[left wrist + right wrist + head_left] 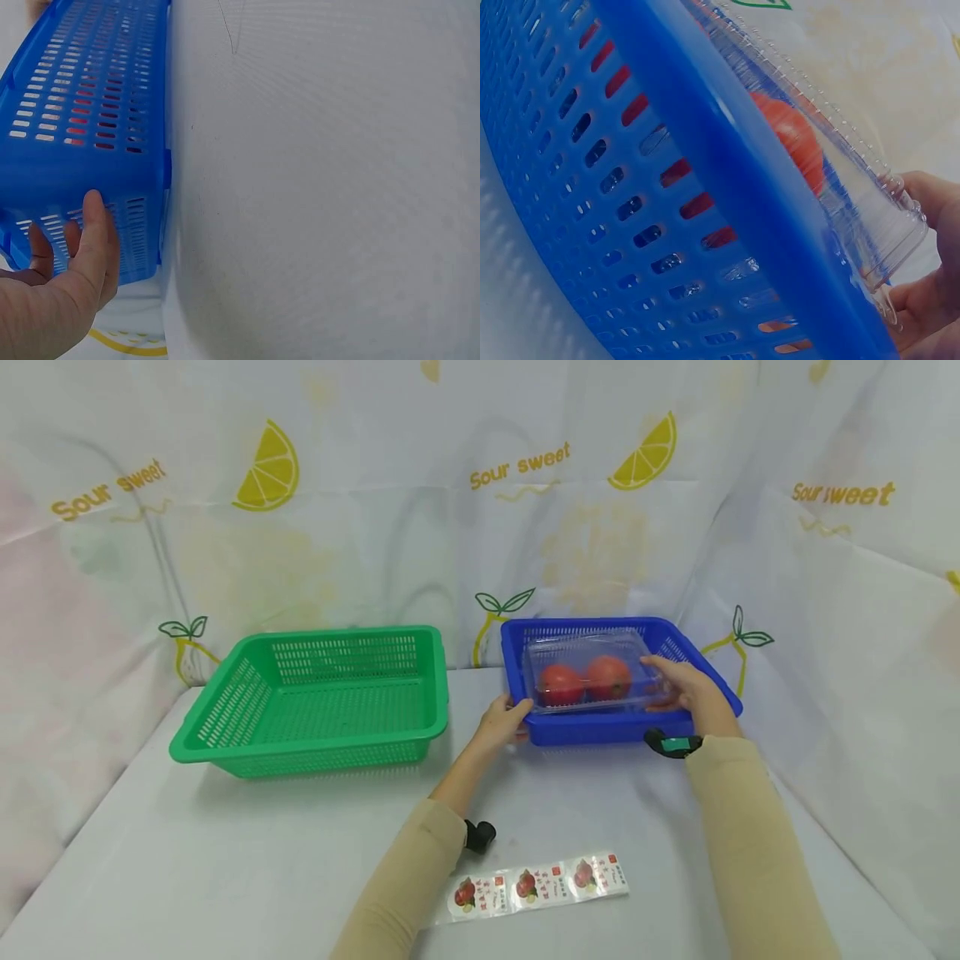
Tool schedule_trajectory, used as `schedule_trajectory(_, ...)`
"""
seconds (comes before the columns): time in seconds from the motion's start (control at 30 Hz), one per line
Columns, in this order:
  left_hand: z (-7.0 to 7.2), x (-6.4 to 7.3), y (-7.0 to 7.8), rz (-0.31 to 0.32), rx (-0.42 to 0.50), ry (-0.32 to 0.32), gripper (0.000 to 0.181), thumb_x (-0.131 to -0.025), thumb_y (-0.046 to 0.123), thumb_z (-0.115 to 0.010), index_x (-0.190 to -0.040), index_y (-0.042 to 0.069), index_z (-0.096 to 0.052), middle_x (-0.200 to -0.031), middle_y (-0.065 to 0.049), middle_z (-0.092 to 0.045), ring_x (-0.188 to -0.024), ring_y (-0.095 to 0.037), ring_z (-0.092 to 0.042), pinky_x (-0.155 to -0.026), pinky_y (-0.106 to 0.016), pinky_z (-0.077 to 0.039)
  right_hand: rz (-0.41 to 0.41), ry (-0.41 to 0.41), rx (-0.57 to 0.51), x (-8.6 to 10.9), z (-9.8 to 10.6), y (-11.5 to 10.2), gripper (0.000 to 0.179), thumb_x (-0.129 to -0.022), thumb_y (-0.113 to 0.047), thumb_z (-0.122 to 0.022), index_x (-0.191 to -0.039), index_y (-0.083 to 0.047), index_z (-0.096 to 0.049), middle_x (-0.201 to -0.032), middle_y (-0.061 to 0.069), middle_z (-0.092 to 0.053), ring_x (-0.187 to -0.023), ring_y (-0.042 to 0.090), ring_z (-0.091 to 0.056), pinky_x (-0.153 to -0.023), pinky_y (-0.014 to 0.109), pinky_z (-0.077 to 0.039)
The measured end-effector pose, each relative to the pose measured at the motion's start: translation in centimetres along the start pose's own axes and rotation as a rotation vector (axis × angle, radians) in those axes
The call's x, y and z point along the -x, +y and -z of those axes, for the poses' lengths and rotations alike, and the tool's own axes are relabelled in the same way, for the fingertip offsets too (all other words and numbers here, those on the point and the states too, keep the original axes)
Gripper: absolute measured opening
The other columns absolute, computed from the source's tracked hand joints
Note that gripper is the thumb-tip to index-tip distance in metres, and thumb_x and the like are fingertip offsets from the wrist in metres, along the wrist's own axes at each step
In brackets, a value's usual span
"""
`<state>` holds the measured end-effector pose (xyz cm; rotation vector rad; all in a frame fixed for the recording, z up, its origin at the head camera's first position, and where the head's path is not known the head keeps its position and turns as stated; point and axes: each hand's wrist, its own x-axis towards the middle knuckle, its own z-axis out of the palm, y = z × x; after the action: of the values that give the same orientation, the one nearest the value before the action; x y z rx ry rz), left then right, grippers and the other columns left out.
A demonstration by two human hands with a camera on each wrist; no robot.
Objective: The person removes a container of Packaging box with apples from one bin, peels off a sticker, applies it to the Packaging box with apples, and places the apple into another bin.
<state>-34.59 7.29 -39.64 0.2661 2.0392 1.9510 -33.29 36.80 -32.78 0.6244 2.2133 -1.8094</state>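
I'm apparently securing the box, right hand pinching it, left hand touching the blue basket straight-fingered, probably needing a level hold next.

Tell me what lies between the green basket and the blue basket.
In the head view, the left hand is at the near end of that gap, by the blue basket's near left corner; behind it, the white tabletop is bare.

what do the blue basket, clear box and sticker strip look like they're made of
Blue basket: probably molded plastic, smooth, with regular slots and a bright rim highlight.
Clear box: likely thin plastic, glossy, since the red fruit shows through and its edges catch light.
Sticker strip: perhaps slightly glossy paper or film; thin, flat, printed.
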Motion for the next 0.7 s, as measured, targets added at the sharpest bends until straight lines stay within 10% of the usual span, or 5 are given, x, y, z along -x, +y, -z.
schedule_trajectory(0.7, 0.0, -0.2, -0.1, -0.009, -0.004, -0.005, 0.036, -0.091, 0.028, -0.051, -0.108, -0.003, -0.049, -0.101, -0.016, -0.055, -0.086, -0.023, -0.057, -0.077, -0.039, -0.051, 0.049, 0.146, -0.075, 0.8, -0.1, -0.5, 0.08, -0.09, -0.045, -0.047, -0.146, -0.006, -0.004, -0.128, 0.028, -0.041, -0.065, 0.025, -0.066, -0.069, 0.036, -0.053)
